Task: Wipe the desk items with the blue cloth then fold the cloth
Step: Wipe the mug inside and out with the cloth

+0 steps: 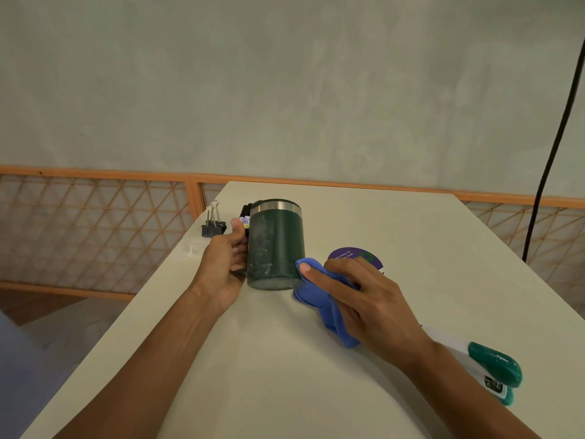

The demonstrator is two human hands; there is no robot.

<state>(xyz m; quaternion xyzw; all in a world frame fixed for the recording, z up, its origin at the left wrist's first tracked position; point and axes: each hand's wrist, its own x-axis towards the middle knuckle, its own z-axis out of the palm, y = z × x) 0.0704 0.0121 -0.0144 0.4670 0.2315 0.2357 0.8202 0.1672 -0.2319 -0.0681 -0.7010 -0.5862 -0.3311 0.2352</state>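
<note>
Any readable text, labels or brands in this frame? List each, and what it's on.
"keep our" and "clean", white print on the round purple disc; the rest is hidden behind the right hand holding the blue cloth.
Labels on the black markers: too small to read.
Black-and-white label on the green stapler: blurred.
Dark green metal mug: no text seen.

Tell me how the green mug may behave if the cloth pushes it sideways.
The green mug looks rigid, with a steel rim, so it should probably keep its shape. Being tall and round, it could tip from a high push, then roll. The left hand gripping its side likely steadies it.
</note>
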